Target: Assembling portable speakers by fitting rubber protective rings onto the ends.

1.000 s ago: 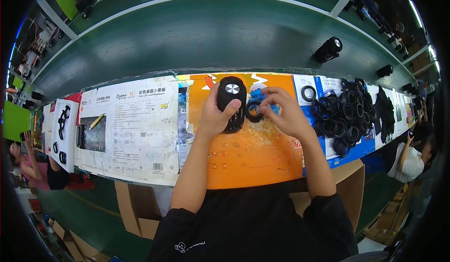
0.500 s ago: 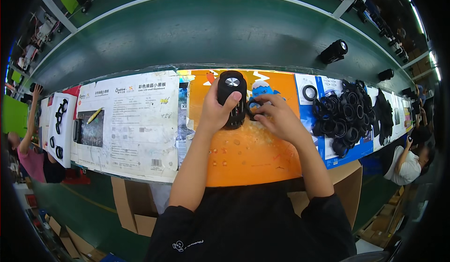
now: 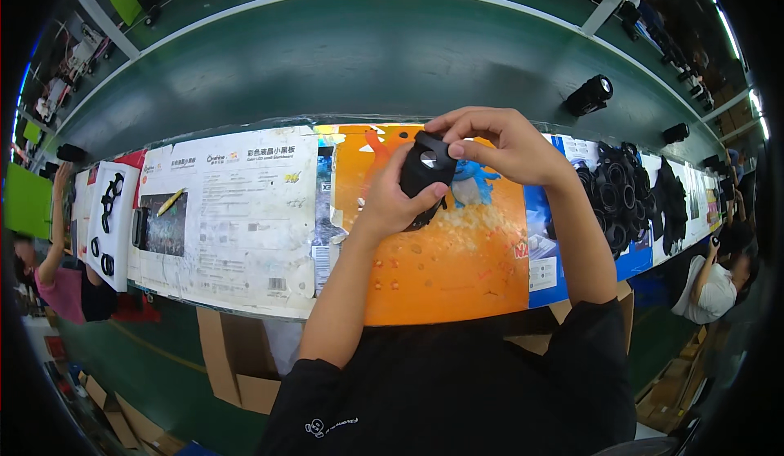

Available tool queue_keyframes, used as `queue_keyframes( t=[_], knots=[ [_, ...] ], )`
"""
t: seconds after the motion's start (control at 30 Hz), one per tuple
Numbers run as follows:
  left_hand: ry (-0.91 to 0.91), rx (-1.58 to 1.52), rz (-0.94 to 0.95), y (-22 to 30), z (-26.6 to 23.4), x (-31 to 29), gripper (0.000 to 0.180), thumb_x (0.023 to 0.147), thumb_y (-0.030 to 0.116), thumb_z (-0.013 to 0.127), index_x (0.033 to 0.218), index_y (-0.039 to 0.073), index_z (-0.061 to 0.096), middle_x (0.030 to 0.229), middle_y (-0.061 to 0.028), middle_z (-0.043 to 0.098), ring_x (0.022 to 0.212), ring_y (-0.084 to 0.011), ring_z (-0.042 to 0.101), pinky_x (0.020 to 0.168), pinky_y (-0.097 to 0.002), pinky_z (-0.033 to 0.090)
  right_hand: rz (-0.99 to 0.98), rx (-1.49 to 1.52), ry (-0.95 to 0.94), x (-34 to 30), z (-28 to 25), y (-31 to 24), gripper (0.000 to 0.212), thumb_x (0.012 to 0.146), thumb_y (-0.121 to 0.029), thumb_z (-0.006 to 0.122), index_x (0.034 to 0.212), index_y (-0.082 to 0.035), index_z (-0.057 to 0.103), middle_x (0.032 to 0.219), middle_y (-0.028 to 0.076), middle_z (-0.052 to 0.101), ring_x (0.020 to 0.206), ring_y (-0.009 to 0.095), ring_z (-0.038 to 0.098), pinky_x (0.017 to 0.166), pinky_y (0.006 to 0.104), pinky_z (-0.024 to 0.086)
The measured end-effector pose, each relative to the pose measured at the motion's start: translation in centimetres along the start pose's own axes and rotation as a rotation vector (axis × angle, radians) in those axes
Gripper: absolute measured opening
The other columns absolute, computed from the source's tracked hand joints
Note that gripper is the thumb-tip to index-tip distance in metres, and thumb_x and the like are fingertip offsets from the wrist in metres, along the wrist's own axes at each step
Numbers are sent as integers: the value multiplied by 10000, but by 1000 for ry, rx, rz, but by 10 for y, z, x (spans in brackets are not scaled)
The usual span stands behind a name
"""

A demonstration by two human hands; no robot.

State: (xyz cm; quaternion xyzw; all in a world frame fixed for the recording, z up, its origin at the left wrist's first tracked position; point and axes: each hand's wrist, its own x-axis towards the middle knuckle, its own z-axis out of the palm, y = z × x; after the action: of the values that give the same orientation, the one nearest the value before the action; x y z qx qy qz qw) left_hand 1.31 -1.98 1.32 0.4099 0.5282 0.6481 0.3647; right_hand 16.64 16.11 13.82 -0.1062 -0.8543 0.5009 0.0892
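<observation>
My left hand (image 3: 386,201) is wrapped round a black cylindrical speaker (image 3: 418,180), thumb across its near side. The speaker is tilted, and a silver disc shows on its end. At its far right end my right hand (image 3: 505,142) pinches a black rubber ring (image 3: 437,142) against the rim. How far the ring sits over the rim is partly hidden by the fingers. Both hands are above an orange printed sheet (image 3: 457,268) on the bench. To the right lies a heap of black rings (image 3: 614,195).
White printed boards (image 3: 245,227) cover the bench at left, with a yellow pen (image 3: 170,201) on one. A white tray (image 3: 116,244) holds several black rings. Beyond the bench runs a green belt (image 3: 343,56) carrying black speakers (image 3: 590,95). Co-workers sit at both sides.
My right hand has brought the black ring from beside the speaker up to its far end. The speaker has tilted and moved slightly to the right in my left hand.
</observation>
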Motion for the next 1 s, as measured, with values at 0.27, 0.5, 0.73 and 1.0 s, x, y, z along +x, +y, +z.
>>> queue_keyframes(
  t=[0.27, 0.5, 0.73, 1.0],
  knots=[
    [-74, 6, -48, 6, -4, 1, 863, 858, 472, 953, 1478, 26, 552, 1219, -117, 704, 1062, -210, 708, 926, -340, 587, -76, -147, -58, -1, 3, -11, 156, 974, -130, 827, 1109, -52, 820, 1390, 118, 777, 1289, 323, 732, 1112, 441, 581],
    [-102, -5, -64, 6, -6, 1, 907, 872, 518, 920, 1518, 22, 521, 1270, -142, 684, 1124, -237, 699, 976, -353, 575, -192, -269, -29, -5, 9, -7, 292, 927, -60, 838, 1218, -87, 832, 1456, 115, 747, 1336, 349, 699, 1114, 467, 580],
    [-131, -133, -35, -10, -4, 4, 854, 914, 465, 882, 1532, 17, 499, 1264, -147, 683, 1125, -239, 706, 963, -363, 587, -229, -376, -100, -4, 10, -15, 557, 913, 61, 739, 1387, -218, 823, 1554, 86, 687, 1373, 369, 635, 1152, 481, 558],
    [-78, -161, 4, -13, -3, 2, 768, 946, 381, 866, 1518, 16, 506, 1261, -134, 695, 1078, -228, 724, 949, -366, 594, -288, -479, -91, -7, 15, -11, 574, 900, 65, 737, 1385, -230, 824, 1551, 87, 687, 1371, 365, 628, 1153, 473, 542]
  ],
)
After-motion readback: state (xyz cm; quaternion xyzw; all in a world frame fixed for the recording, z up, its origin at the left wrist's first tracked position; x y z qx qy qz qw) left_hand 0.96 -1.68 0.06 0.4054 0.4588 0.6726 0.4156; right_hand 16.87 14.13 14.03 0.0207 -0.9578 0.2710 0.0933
